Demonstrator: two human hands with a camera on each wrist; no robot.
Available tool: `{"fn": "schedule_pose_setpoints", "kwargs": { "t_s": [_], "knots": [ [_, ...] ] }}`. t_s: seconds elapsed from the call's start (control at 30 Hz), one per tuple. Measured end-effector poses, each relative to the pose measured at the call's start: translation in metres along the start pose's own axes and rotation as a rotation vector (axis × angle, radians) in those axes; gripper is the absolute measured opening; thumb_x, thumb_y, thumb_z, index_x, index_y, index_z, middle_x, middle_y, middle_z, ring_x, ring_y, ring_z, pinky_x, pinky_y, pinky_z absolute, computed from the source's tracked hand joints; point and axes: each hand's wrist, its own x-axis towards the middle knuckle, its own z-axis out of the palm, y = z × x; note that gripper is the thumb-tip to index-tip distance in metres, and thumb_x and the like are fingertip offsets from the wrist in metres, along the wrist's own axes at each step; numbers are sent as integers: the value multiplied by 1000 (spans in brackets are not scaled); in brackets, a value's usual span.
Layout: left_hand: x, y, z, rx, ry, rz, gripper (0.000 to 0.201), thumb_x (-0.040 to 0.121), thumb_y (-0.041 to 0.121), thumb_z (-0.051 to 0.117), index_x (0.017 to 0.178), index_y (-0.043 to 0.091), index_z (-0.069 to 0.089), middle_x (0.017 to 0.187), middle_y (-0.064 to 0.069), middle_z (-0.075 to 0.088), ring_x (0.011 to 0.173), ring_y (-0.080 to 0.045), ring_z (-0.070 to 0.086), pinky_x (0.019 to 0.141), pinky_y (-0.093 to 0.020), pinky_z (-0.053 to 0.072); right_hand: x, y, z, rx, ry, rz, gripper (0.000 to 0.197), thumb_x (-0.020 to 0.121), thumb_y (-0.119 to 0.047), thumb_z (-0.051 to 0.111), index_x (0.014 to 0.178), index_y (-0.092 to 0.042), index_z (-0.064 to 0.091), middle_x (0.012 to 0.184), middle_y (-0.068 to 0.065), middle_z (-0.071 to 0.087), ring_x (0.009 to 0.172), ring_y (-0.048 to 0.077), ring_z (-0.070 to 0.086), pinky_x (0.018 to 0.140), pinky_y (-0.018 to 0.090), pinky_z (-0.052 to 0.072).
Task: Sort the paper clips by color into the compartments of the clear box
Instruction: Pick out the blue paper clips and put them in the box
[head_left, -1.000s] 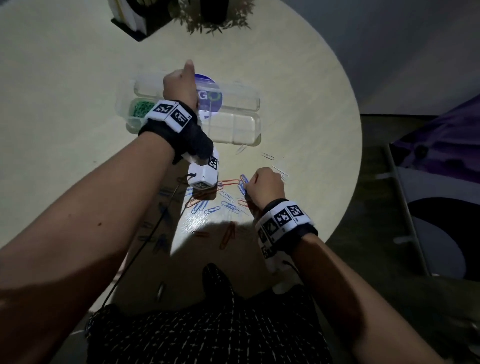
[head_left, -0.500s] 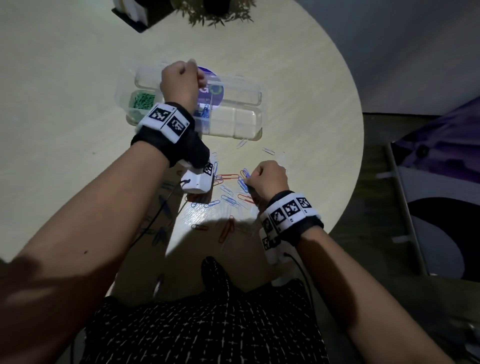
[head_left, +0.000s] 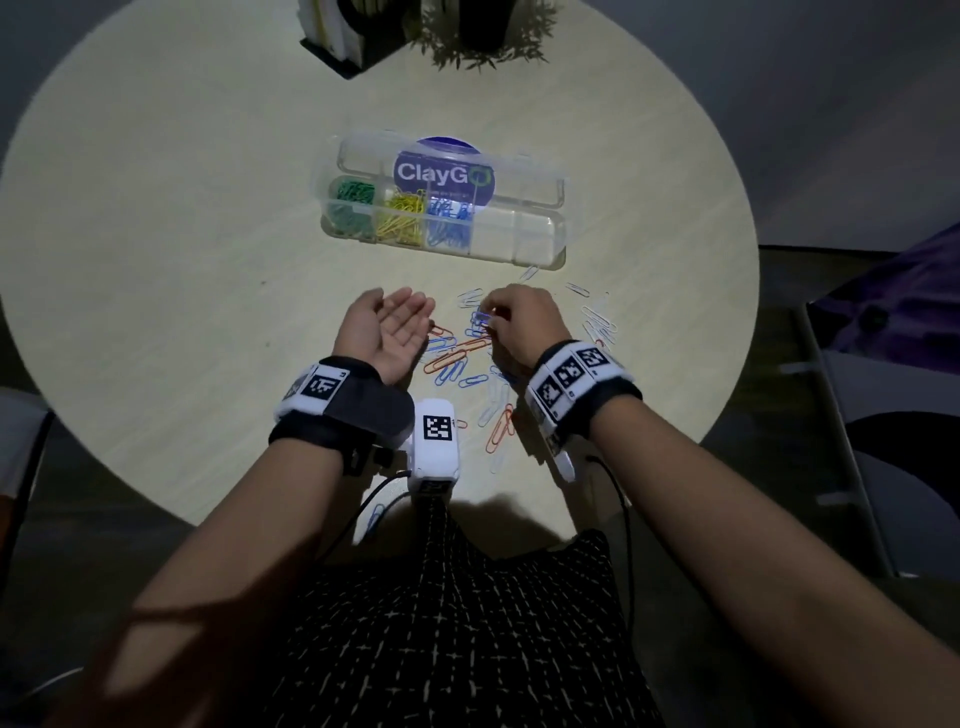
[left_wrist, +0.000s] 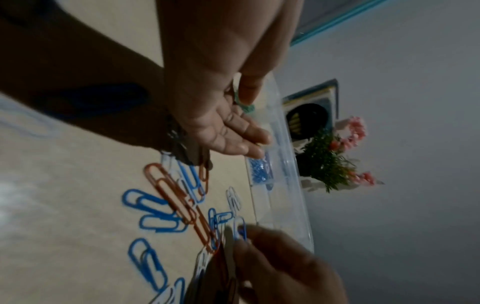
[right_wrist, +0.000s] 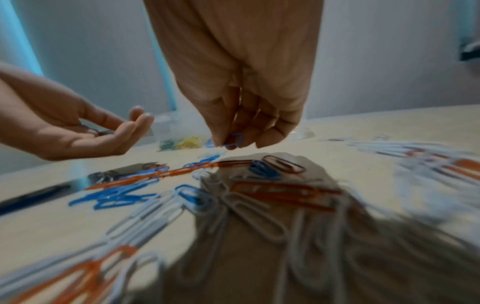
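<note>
A blue paper clip (right_wrist: 233, 139) is pinched in the right hand (head_left: 519, 325) above the loose clips on the counter (head_left: 208, 291), apparently to be passed into the left hand (head_left: 387, 332), held palm-up and spread, before the clear box (head_left: 540, 236) beyond is reached.

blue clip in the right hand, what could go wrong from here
1. The right hand pinches the small blue paper clip by its fingertips only; it may slip back into the mixed pile.
2. Loose clips lie overlapped, blue across orange, so a neighbour could hook on and ride along.
3. In the clear box, the blue compartment sits beside the yellow one; a careless drop might land in yellow.
</note>
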Motion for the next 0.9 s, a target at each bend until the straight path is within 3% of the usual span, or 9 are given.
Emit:
{"fn": "schedule_pose_setpoints", "kwargs": {
  "t_s": [0.13,0.37,0.53,0.6,0.67,0.73,0.8,0.83,0.9],
  "knots": [
    [-9,6,-9,-49,-22,-12,34,100,26,35,80,7,56,51,-3,68,48,-15,69,51,-16,53,18,-10,-1,-266,-122,-175,31,87,-3,49,110,-15,67,114,13,64,112,33,52,92,38,44],
    [-13,17,-17,-107,-11,-5,34,100,23,36,81,5,56,51,-5,68,47,-17,69,48,-17,54,20,-3,-9,-466,-145,-132,24,89,-9,50,110,-10,62,120,12,59,119,32,47,98,42,35],
    [-11,13,-17,-83,-5,-17,34,100,23,35,81,6,57,53,-5,69,56,-17,69,51,-17,54,12,-8,-6,-214,-50,-22,13,85,-9,57,93,-4,65,104,15,68,104,34,57,89,36,42],
    [-11,10,-16,-47,-5,-16,35,100,23,34,81,6,58,59,-7,70,68,-18,66,64,-22,55,6,-18,-5,-6,38,-8,9,79,-5,61,85,-3,68,94,15,70,97,31,61,85,33,46],
    [-11,6,-14,-13,-3,-21,36,101,23,32,83,5,58,76,-11,68,76,-20,61,84,-26,49,-3,-35,-4,169,74,-43,10,77,-2,63,84,-1,70,84,13,69,86,26,61,83,32,49],
    [-14,3,-13,12,3,-36,38,102,25,31,83,6,57,85,-12,61,78,-20,58,91,-28,43,-10,-52,-1,254,32,-101,11,77,-3,66,86,-1,71,78,9,66,77,17,58,73,20,48],
    [-16,2,-13,-14,2,-70,40,101,30,31,81,5,55,80,-12,60,76,-21,56,90,-31,43,-14,-65,2,255,-36,-166,13,78,-5,67,90,-2,72,80,7,66,76,11,56,62,7,39],
    [-17,2,-14,-38,-2,-102,43,101,33,31,79,4,54,73,-12,60,73,-21,57,85,-33,47,-14,-69,2,266,-62,-193,13,79,-6,67,91,-2,72,82,7,67,76,10,56,61,5,38],
    [-18,5,-17,-30,-10,-175,50,101,37,28,71,5,51,54,-9,56,55,-18,57,59,-22,54,-12,-74,1,334,-72,-219,13,80,-5,67,92,0,71,84,8,68,77,11,57,66,8,40]
  ]
}}
